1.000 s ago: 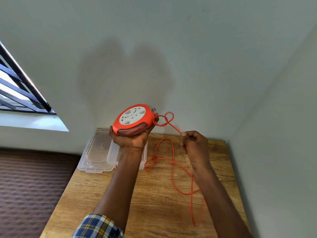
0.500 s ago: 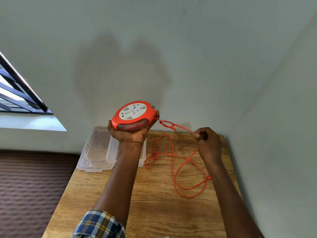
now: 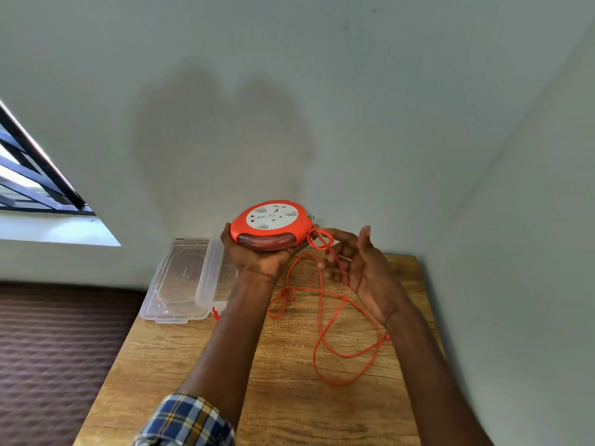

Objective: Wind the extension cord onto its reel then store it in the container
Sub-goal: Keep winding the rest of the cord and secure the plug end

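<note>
The left hand cradled the orange reel above the table's far edge. The right hand, fingers relaxed, apparently hooked the cord loop. The clear container lay far left.

We find no text, label, brand or number that we can read. The reel's white face carries only small red and dark marks, too small and blurred for us to make out.
</note>
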### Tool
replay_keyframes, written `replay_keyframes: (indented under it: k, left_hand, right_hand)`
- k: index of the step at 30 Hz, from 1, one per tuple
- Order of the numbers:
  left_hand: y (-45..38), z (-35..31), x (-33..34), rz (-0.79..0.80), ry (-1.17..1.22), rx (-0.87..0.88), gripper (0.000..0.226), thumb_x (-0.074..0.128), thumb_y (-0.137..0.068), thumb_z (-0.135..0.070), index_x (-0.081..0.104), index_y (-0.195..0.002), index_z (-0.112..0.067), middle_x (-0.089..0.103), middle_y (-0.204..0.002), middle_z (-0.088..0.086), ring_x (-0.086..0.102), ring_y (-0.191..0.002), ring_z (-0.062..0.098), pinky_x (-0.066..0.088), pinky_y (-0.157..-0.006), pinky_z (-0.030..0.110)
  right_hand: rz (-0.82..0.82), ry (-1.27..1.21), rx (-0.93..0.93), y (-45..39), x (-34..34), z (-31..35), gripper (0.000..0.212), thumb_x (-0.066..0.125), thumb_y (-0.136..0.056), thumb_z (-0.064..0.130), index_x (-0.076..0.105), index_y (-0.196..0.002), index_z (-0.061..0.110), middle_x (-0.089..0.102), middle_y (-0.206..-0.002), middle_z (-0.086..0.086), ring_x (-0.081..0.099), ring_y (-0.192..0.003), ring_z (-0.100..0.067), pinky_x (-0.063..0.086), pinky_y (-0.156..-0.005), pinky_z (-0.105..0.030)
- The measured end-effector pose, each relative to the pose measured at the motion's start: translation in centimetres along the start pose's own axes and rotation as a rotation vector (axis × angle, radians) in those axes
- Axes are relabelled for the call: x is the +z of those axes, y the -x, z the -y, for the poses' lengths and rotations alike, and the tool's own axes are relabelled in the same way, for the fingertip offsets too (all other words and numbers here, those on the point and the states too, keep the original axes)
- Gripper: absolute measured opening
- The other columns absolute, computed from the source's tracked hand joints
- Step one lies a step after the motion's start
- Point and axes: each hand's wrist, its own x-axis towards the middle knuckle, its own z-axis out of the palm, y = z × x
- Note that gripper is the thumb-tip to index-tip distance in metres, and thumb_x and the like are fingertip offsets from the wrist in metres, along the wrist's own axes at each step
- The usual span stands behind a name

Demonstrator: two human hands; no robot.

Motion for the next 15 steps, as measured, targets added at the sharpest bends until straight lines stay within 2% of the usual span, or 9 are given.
replay_keyframes:
  k: [2, 3, 6, 8, 9, 11, 13, 15]
  left_hand:
    - [0.1, 0.3, 0.5, -0.004, -0.028, -0.004, 0.088, 0.033, -0.09, -0.075, 0.059, -0.14, -0.007, 0.063, -0.132, 0.039, 0.051, -0.125, 0.061, 0.038, -0.091, 0.078]
    - [0.1, 0.5, 0.8, -0.008, -0.046, -0.007, 0.087, 0.033, -0.09, -0.075, 0.06, -0.138, -0.008, 0.064, -0.131, 0.038, 0.053, -0.124, 0.06, 0.04, -0.09, 0.078]
    - [0.0, 1.1, 1.1, -0.006, -0.067, -0.014, 0.085, 0.035, -0.091, -0.075, 0.063, -0.134, -0.007, 0.067, -0.127, 0.037, 0.056, -0.12, 0.058, 0.042, -0.088, 0.076]
    - [-0.3, 1.2, 1.2, 0.014, -0.072, -0.024, 0.086, 0.033, -0.091, -0.075, 0.061, -0.134, -0.006, 0.069, -0.123, 0.039, 0.059, -0.115, 0.061, 0.041, -0.089, 0.076]
    - [-0.4, 1.1, 1.2, 0.026, -0.073, -0.027, 0.086, 0.032, -0.091, -0.075, 0.061, -0.135, -0.006, 0.068, -0.123, 0.039, 0.06, -0.113, 0.063, 0.041, -0.089, 0.077]
    - [-0.5, 1.0, 1.3, 0.055, -0.07, -0.043, 0.088, 0.034, -0.089, -0.075, 0.06, -0.137, -0.006, 0.066, -0.127, 0.04, 0.059, -0.115, 0.065, 0.039, -0.091, 0.079]
    - [-0.4, 1.1, 1.3, 0.09, -0.059, -0.07, 0.089, 0.037, -0.088, -0.075, 0.058, -0.142, -0.007, 0.061, -0.135, 0.039, 0.052, -0.125, 0.066, 0.035, -0.097, 0.082]
    - [-0.3, 1.4, 1.4, 0.11, -0.053, -0.1, 0.091, 0.038, -0.089, -0.075, 0.052, -0.15, -0.01, 0.053, -0.148, 0.036, 0.043, -0.137, 0.065, 0.028, -0.104, 0.084]
  right_hand:
    - [-0.056, -0.04, 0.005, -0.2, 0.1, 0.0, 0.081, 0.058, -0.085, 0.072, 0.067, -0.13, 0.005, 0.057, -0.081, -0.001, 0.063, -0.082, -0.02, 0.053, -0.074, -0.035]
    - [-0.095, -0.01, -0.01, -0.3, 0.2, -0.1, 0.083, 0.066, -0.079, 0.074, 0.068, -0.127, 0.006, 0.055, -0.076, 0.002, 0.059, -0.077, -0.017, 0.052, -0.071, -0.034]
    - [-0.196, 0.162, -0.061, -0.4, 0.6, 0.0, 0.066, 0.071, -0.078, 0.074, 0.077, -0.115, 0.02, 0.039, -0.066, 0.006, 0.039, -0.061, -0.011, 0.038, -0.06, -0.032]
    - [-0.229, 0.16, -0.024, -0.3, 0.5, 0.4, 0.059, 0.071, -0.08, 0.073, 0.079, -0.111, 0.024, 0.031, -0.067, 0.006, 0.028, -0.058, -0.009, 0.026, -0.053, -0.028]
    - [-0.246, 0.131, 0.007, -0.3, 0.4, 0.6, 0.055, 0.073, -0.08, 0.069, 0.08, -0.109, 0.022, 0.035, -0.068, 0.005, 0.029, -0.058, -0.008, 0.025, -0.05, -0.027]
    - [-0.301, 0.032, 0.046, -0.1, 0.1, 0.6, 0.05, 0.082, -0.076, 0.058, 0.08, -0.102, 0.015, 0.054, -0.078, -0.001, 0.044, -0.064, -0.01, 0.032, -0.049, -0.024]
    - [-0.337, -0.044, 0.059, 0.2, 0.1, 0.4, 0.046, 0.085, -0.072, 0.047, 0.076, -0.098, 0.011, 0.07, -0.093, -0.014, 0.06, -0.076, -0.015, 0.044, -0.054, -0.025]
    - [-0.374, -0.097, 0.054, 0.3, 0.5, 0.0, 0.032, 0.085, -0.074, 0.037, 0.069, -0.09, 0.015, 0.078, -0.097, -0.016, 0.07, -0.072, -0.017, 0.05, -0.054, -0.024]
